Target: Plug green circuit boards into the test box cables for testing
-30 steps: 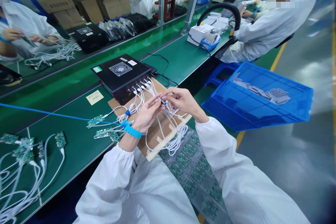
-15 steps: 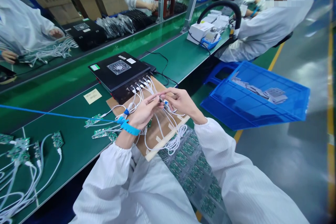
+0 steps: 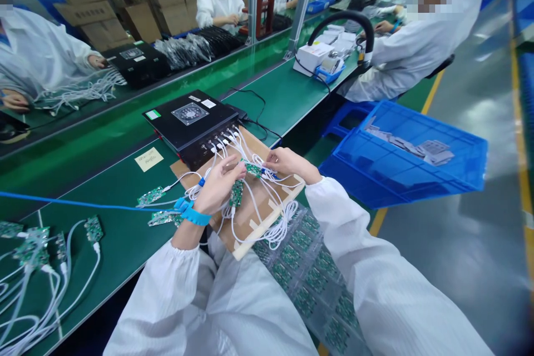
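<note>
A green circuit board [image 3: 252,169] lies between my two hands, above a brown cardboard sheet [image 3: 250,208]. At the board's left end, my left hand [image 3: 219,184] has its fingertips closed on the edge. My right hand [image 3: 290,164] pinches a white cable [image 3: 267,173] close to the board's right end; its fingertips partly hide the plug. Just below the left fingers, a second circuit board [image 3: 236,193] hangs from a white cable. Several white cables run from the front sockets of a black box with a fan grille [image 3: 189,119].
More wired boards [image 3: 31,247] lie on the green bench at left. A yellow note [image 3: 149,159] sits beside the black box. Trays of boards [image 3: 306,272] are below my right arm. A blue bin [image 3: 417,150] stands at right, near a seated co-worker [image 3: 425,39].
My hands have moved apart, the left one leftward and the right one slightly to the right. The board between them, hidden by my fingers before, now shows.
</note>
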A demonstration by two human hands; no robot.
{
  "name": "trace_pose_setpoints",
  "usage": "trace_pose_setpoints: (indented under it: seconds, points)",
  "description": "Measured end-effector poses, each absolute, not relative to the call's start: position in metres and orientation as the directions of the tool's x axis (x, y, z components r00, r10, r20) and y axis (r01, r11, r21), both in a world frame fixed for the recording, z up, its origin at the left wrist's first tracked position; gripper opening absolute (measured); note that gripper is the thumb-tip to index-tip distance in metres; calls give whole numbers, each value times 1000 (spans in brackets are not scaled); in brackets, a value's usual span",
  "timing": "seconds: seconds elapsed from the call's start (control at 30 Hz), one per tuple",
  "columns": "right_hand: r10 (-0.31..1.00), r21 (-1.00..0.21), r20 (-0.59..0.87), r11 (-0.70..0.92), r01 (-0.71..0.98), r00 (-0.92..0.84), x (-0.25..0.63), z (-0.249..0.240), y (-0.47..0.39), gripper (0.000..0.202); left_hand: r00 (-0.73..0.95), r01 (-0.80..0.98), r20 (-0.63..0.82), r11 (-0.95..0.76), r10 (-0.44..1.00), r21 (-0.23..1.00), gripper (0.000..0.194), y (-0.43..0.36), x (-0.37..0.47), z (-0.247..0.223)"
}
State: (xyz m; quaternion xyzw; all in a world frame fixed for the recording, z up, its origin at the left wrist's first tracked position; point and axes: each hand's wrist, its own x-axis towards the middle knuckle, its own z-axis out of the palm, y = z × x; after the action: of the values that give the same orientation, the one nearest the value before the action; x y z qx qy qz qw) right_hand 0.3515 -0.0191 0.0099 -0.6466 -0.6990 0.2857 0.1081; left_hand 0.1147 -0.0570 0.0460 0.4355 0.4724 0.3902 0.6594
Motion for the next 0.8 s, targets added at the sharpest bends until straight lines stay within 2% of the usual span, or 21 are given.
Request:
trace_pose_setpoints:
  seconds: [0.37, 0.8]
  points:
    - [885, -336, -426, 41, 941, -190, 330, 32, 2, 22, 238, -40, -243, 259, 941, 965, 48, -59, 105, 42]
    - [925, -345, -363, -25, 938, -109, 329, 19, -3, 17, 286, -46, -212, 235, 934, 971, 50, -77, 86, 50]
